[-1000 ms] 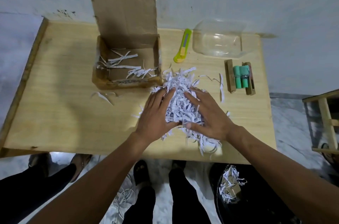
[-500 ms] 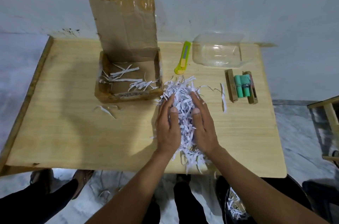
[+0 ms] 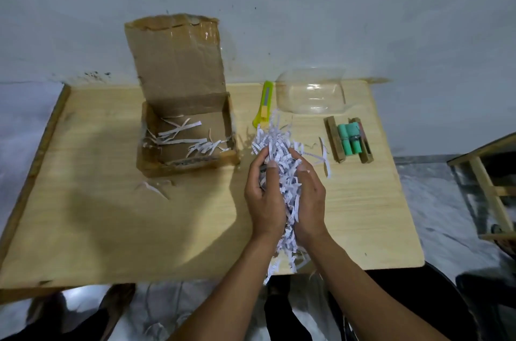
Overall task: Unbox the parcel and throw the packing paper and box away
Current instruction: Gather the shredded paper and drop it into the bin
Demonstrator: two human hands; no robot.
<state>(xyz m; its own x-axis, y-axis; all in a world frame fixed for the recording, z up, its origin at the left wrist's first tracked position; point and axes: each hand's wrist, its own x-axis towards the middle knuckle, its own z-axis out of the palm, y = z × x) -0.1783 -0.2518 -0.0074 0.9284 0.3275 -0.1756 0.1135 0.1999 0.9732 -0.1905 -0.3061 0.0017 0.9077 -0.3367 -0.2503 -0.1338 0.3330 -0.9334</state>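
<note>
A bunch of white shredded packing paper (image 3: 279,156) is held between my two hands above the wooden table (image 3: 111,223). My left hand (image 3: 264,198) cups its left side with curled fingers. My right hand (image 3: 308,201) grips its right side. Strips hang down past the table's front edge. The open cardboard box (image 3: 178,106) stands at the back left with its lid upright. A few paper strips (image 3: 190,139) lie inside it. Loose strips lie on the table in front of the box (image 3: 153,187) and right of my hands (image 3: 325,159).
A yellow utility knife (image 3: 264,106) lies right of the box. A clear plastic lid (image 3: 311,93) sits at the back right. Green cylinders in a wooden holder (image 3: 349,139) lie beside it. A dark bin rim (image 3: 435,282) shows under the table's right corner. A wooden frame (image 3: 485,181) stands far right.
My hands went from pressing flat on the paper pile to closing together around it. The bunch is now lifted off the table between them.
</note>
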